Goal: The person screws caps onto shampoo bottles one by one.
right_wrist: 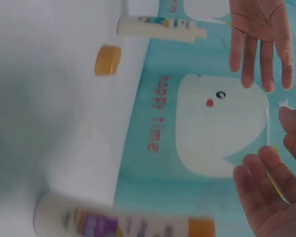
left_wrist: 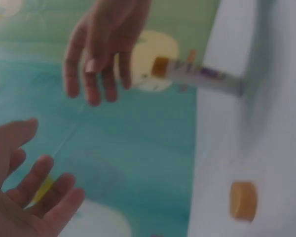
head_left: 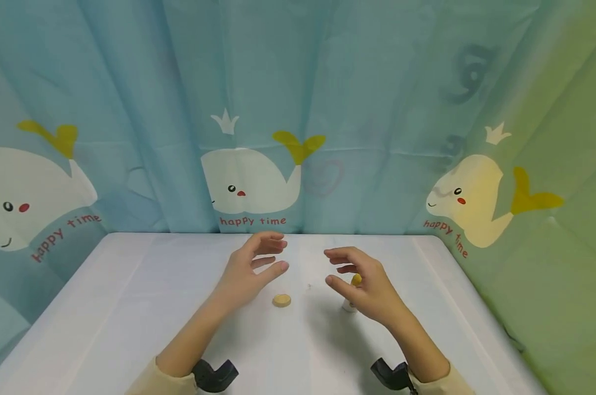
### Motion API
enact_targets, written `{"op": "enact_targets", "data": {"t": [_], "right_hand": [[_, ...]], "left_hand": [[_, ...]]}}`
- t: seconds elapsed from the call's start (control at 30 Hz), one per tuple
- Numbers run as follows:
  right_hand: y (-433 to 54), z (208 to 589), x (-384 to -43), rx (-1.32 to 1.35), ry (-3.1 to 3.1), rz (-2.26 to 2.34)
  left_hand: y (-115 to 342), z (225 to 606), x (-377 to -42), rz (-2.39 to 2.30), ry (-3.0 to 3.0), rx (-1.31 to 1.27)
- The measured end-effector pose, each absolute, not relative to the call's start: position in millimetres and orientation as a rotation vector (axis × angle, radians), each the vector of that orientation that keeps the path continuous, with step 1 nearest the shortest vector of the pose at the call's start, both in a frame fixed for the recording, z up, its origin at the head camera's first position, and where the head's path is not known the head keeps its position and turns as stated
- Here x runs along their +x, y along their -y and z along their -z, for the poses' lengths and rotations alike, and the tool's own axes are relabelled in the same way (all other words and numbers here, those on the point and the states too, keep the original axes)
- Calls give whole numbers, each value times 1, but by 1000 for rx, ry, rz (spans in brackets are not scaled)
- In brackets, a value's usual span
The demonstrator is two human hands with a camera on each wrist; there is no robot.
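Note:
My left hand (head_left: 250, 271) hovers above the table, fingers loosely bent and holding nothing. Opposite it, my right hand (head_left: 369, 282) is also raised with relaxed fingers and nothing in its grasp. A loose yellow cap (head_left: 281, 300) lies on the table near the left hand. Partly behind the right hand stands a white cylindrical bottle with a yellow top (head_left: 349, 306); its printed label shows in the left wrist view. Another white bottle (right_wrist: 160, 28), uncapped with a narrower neck, stands beyond the loose cap in the right wrist view; the left arm and hand hide it from the head view.
The white table (head_left: 130, 307) ends at a blue-green curtain (head_left: 376, 99) printed with whales, which hangs along its back and sides. Dark curved wrist mounts (head_left: 216, 377) show at both sleeves.

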State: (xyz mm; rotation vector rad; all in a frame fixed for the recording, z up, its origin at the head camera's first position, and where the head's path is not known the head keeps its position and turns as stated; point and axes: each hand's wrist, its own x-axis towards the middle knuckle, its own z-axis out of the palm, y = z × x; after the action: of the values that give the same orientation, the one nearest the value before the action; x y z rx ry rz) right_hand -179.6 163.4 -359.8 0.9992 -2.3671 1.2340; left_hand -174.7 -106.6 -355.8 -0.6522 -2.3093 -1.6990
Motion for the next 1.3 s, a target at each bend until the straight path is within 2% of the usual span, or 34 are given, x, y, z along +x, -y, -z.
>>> {"op": "enact_targets", "data": {"t": [0.27,0.57,0.93,1.3], "right_hand": [[-133,371,-182,1076,2412,-1303],[-105,389,-188,1061,2554,-1211],[-83,415,-194,1028,2789,-920],[-71,433,-200,1136,2905,-758]], "left_hand": [[144,357,-175,1699,2340,-594],[177,378,-181,1715,2392,-627],[194,410,-196,1775,2539,-668],[200,435,-202,1727,2708,-602]]}}
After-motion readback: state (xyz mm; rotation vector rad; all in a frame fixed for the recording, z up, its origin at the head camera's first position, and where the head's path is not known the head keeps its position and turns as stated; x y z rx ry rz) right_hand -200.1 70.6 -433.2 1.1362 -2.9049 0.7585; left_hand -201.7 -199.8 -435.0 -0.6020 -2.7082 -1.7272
